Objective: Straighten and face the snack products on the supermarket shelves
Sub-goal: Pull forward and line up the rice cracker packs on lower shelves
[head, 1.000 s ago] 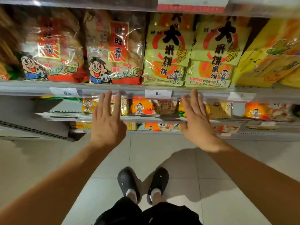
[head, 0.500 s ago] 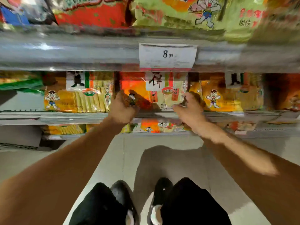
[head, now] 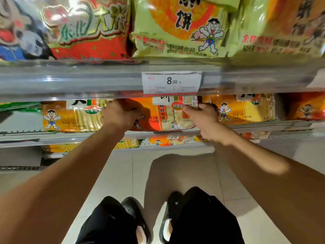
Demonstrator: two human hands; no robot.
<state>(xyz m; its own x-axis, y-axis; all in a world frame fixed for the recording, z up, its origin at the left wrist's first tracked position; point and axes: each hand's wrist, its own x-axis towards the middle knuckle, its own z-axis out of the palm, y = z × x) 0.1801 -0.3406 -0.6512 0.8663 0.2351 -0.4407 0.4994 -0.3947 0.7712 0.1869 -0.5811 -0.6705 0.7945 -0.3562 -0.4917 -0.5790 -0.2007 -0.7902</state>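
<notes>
An orange-red rice cracker pack point(head: 165, 114) stands on the middle shelf point(head: 175, 133) under the price label. My left hand point(head: 119, 114) grips its left edge and my right hand point(head: 204, 118) grips its right edge, fingers curled round the pack. A yellow cracker pack point(head: 70, 117) stands to the left of it and another yellow pack point(head: 246, 110) to the right. Much of the held pack's upper part is hidden by the shelf rail above.
The upper shelf rail point(head: 88, 81) with an 8.00 price label point(head: 171, 82) hangs close above my hands. Large red point(head: 91, 32) and green snack bags point(head: 179, 27) stand on it. More packs point(head: 158, 142) lie on a lower shelf. My feet stand on the tiled floor point(head: 119, 173).
I have crouched and leaned in; the view dropped from the upper shelf to the middle one. Both hands went from flat and open to gripping the orange-red pack's two edges.
</notes>
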